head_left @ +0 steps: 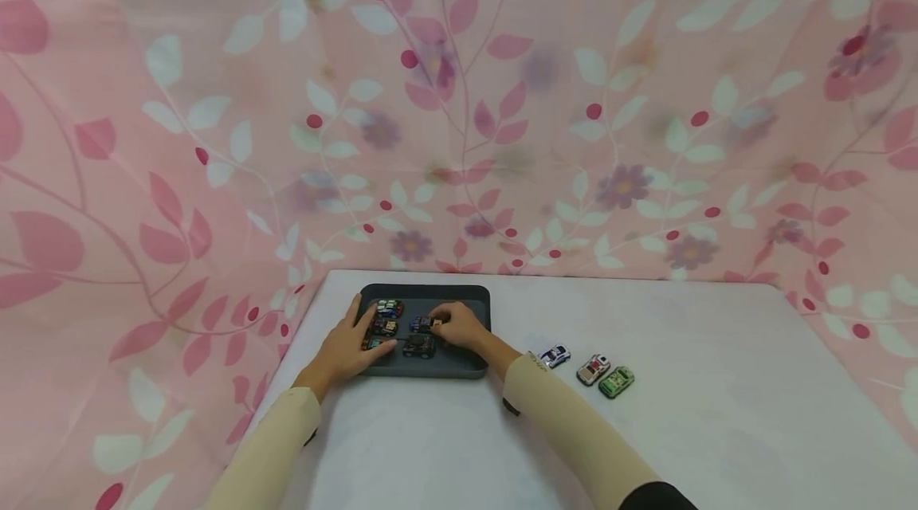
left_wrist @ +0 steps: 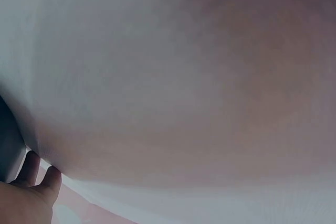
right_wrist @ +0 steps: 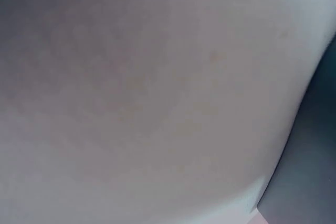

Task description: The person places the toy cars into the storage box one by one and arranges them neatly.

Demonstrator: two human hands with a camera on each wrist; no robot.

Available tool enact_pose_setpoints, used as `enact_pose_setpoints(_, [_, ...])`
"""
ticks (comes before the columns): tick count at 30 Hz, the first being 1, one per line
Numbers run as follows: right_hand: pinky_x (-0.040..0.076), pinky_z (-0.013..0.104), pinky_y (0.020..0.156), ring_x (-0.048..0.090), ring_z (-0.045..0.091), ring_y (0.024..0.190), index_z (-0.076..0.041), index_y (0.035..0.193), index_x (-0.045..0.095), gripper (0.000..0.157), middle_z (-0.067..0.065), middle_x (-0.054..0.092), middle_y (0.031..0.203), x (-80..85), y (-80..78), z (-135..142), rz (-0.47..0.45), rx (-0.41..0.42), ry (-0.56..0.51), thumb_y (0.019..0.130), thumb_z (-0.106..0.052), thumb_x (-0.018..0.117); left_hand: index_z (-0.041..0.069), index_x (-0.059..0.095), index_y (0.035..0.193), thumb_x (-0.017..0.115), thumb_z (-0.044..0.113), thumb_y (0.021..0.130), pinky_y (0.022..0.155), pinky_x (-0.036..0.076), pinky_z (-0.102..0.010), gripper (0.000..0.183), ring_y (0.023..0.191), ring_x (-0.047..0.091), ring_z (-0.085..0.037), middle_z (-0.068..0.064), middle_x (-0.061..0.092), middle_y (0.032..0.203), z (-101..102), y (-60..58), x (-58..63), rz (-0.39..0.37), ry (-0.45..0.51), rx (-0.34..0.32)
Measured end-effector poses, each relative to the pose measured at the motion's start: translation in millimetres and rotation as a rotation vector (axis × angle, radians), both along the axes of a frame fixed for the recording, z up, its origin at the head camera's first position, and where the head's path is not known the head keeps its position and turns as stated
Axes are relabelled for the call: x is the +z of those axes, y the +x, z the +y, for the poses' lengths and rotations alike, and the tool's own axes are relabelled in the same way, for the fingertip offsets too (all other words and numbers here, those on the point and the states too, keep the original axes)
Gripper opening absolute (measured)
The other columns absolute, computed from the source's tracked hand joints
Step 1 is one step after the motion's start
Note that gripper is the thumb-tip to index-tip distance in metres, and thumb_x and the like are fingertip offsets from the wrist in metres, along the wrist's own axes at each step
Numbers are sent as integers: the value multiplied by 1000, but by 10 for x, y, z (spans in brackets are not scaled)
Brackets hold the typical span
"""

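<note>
A dark grey tray (head_left: 430,371) lies on the white table with several small toy cars in it. Inside it, my right hand (head_left: 462,328) pinches a blue toy car (head_left: 420,324) between thumb and fingers. My left hand (head_left: 346,349) is spread over the tray's left side, its fingers close around a column of cars: a multicoloured car (head_left: 390,308), a dark car (head_left: 385,327) and another partly hidden by the thumb. Just right of that thumb sits a black toy car (head_left: 419,347). Fingers of the left hand (left_wrist: 26,203) show at the left wrist view's corner, by the tray (left_wrist: 8,140).
Right of the tray, on the table (head_left: 688,382), stand a white-and-blue toy car (head_left: 555,356), a white-and-red one (head_left: 593,370) and a green one (head_left: 617,382). A pink floral cloth (head_left: 459,135) hangs behind. The tray's dark side (right_wrist: 304,177) fills the right wrist view's edge.
</note>
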State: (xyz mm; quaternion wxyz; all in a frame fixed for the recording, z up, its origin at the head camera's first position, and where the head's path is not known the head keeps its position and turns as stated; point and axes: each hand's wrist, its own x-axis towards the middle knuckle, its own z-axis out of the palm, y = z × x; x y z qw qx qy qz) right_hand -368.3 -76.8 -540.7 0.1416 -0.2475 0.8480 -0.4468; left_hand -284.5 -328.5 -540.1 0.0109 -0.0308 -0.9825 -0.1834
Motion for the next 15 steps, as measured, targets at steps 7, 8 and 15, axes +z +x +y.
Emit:
enact_pose_setpoints(7, [54,24,59,60,11,75,-7,121,69,28,14,67,117,-2,3,-28,-9,-2,6,93,-11,65,16,26,158,53,75,85,106,34,-69,98,138,35,-54,-19,3,166,-11,1,-16,7,0,2])
enact_pose_setpoints(8, [55,25,59,60,11,74,-6,121,69,28,14,67,116,-1,2,-28,-8,0,3,93,-11,65,17,25,158,52,76,85,106,34,-69,98,138,35,-54,-19,2,166,-13,-2,-19,6,0,4])
enact_pose_setpoints(15, [54,25,58,60,11,66,-6,124,67,33,12,65,114,-2,2,-18,-4,12,6,92,-14,69,16,19,160,50,77,85,107,33,-69,101,139,33,-54,-18,0,166,-25,-17,-36,-9,-9,6])
